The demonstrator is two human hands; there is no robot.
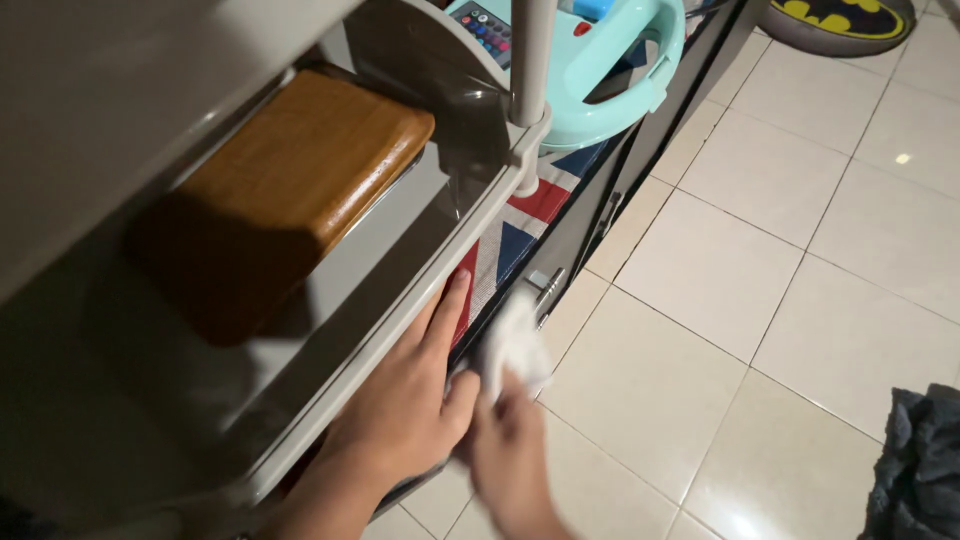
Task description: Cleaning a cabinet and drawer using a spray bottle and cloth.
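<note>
While left hand lies flat, fingers extended, on shelf edge, right hand (blurred) pinches white cloth.

A brown rectangular wooden block lies on the grey plastic shelf. A grey round shelf post stands at the shelf's front corner. Behind the post sits a teal plastic tub, with a remote control with coloured buttons beside it. A dark grey crumpled cloth lies on the cream tiled floor. A round black-and-yellow cushion lies at the far edge.
</note>
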